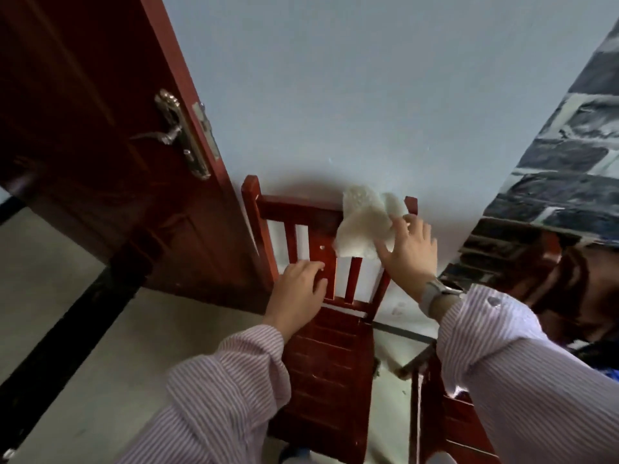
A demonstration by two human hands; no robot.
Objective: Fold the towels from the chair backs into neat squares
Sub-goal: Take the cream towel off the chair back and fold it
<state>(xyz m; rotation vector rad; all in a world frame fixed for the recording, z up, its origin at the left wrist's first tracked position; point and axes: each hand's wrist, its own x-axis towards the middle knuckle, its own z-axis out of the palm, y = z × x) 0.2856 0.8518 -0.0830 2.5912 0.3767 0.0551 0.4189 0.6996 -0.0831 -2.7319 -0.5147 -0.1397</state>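
Note:
A small white towel hangs over the right end of the top rail of a red wooden chair that stands against the pale wall. My right hand reaches up with fingers spread and touches the towel's right lower edge; I cannot tell if the thumb pinches it. My left hand hovers lower, in front of the chair's back slats, fingers loosely curled and holding nothing. Both arms wear striped sleeves, and a watch sits on the right wrist.
A dark red door with a metal handle stands open at the left, close to the chair. A second red wooden piece of furniture is at the lower right. A stone-patterned wall rises at the right.

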